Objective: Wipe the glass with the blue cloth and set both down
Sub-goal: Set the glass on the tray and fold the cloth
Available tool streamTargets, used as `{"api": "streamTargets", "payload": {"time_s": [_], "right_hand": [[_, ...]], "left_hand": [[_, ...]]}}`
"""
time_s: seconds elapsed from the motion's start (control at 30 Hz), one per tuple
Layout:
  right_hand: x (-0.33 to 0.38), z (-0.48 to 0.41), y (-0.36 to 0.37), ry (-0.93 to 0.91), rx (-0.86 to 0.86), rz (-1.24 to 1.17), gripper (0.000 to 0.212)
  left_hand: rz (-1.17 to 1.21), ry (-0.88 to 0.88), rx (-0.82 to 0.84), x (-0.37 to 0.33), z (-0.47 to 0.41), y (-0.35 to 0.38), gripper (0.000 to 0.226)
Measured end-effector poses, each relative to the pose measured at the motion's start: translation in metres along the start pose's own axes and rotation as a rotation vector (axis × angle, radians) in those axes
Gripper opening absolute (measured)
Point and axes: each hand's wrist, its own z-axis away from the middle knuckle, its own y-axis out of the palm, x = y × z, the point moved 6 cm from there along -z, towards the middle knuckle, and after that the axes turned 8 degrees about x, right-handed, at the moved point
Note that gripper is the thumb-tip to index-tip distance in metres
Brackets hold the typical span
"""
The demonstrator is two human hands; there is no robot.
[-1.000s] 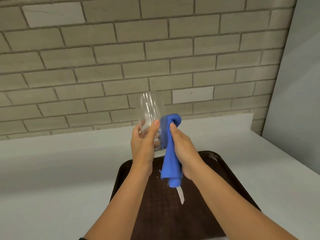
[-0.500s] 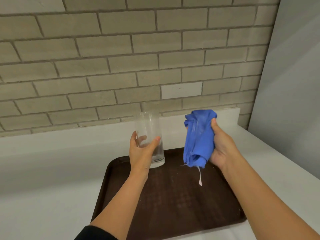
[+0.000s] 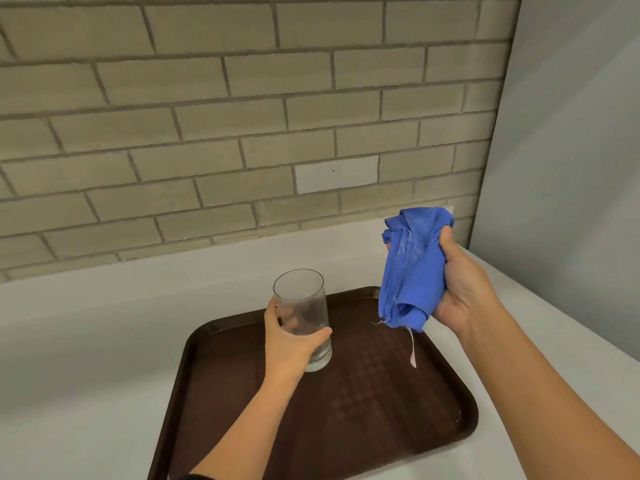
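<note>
A clear empty glass point(image 3: 304, 306) stands upright on the dark brown tray point(image 3: 398, 410), in its far left part. My left hand point(image 3: 289, 344) wraps around the glass's lower half from the left. My right hand point(image 3: 462, 289) holds a bunched blue cloth point(image 3: 410, 268) in the air above the tray's far right corner, well apart from the glass. A small white tag point(image 3: 412, 351) dangles from the cloth's lower end.
The tray lies on a white counter point(image 3: 86, 375) that runs to a brick wall point(image 3: 242, 116) behind. A grey side wall point(image 3: 571, 150) closes off the right. Bare counter surrounds the tray on the left and right.
The glass has come down from in front of me onto the tray. My right hand has pulled the cloth off the glass and carried it out to the right.
</note>
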Motion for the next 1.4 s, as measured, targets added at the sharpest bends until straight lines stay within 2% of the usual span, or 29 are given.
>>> {"api": "streamTargets", "payload": {"time_s": [0.37,0.47,0.53,0.57,0.63,0.7,0.77,0.83,0.9,0.93,1.0,1.03,1.13,1.17,1.27,1.33,1.4], "right_hand": [[-0.024,-0.008,-0.01,0.053,-0.05,0.006,0.043],[-0.029,-0.011,-0.005,0.056,-0.023,0.04,0.043],[-0.03,-0.013,-0.004,0.033,-0.017,0.085,0.04],[-0.03,-0.013,-0.005,0.011,-0.024,0.139,0.037],[-0.028,-0.014,-0.005,-0.061,-0.061,0.316,0.031],[-0.024,-0.011,-0.001,-0.17,-0.115,0.554,0.028],[-0.022,-0.006,0.011,-0.304,-0.102,0.775,0.026],[-0.026,0.0,0.029,-0.392,-0.032,0.887,0.022],[-0.032,0.004,0.041,-0.444,0.021,0.979,0.018],[-0.034,0.006,0.044,-0.46,0.045,1.027,0.021],[-0.034,0.009,0.043,-0.492,0.07,1.096,0.044],[-0.029,0.011,0.039,-0.496,0.046,1.075,0.046],[-0.003,0.015,0.02,-0.492,-0.148,0.801,0.024],[0.004,0.012,0.011,-0.444,-0.187,0.703,0.024],[0.011,-0.003,0.007,-0.2,-0.039,0.494,0.036],[0.015,-0.005,0.013,-0.148,0.071,0.455,0.03],[0.022,-0.003,0.016,-0.16,0.11,0.438,0.022]], "left_hand": [[-0.046,0.03,0.036,0.016,0.0,0.01,0.103],[-0.121,0.02,0.075,0.008,0.005,0.011,0.115],[-0.182,0.034,0.02,-0.011,0.015,0.006,0.12],[-0.201,0.12,-0.032,-0.028,0.023,0.002,0.114],[-0.198,0.416,-0.089,-0.08,0.044,0.002,0.087],[-0.176,0.601,-0.003,-0.125,0.058,0.016,0.054],[-0.12,0.529,0.175,-0.154,0.054,0.04,0.036],[-0.064,0.322,0.296,-0.164,0.037,0.06,0.048],[-0.076,0.204,0.303,-0.17,0.018,0.067,0.059],[-0.059,0.182,0.284,-0.173,0.011,0.066,0.052],[-0.036,0.184,0.227,-0.178,0.0,0.059,0.025],[-0.039,0.191,0.203,-0.179,-0.004,0.055,0.016],[-0.003,0.164,0.242,-0.179,-0.007,0.05,0.026],[0.015,0.13,0.294,-0.179,-0.007,0.051,0.029],[0.064,0.031,0.492,-0.178,-0.006,0.053,0.031],[0.114,0.007,0.591,-0.178,-0.005,0.053,0.036],[0.206,-0.021,0.688,-0.177,-0.003,0.056,0.039]]}}
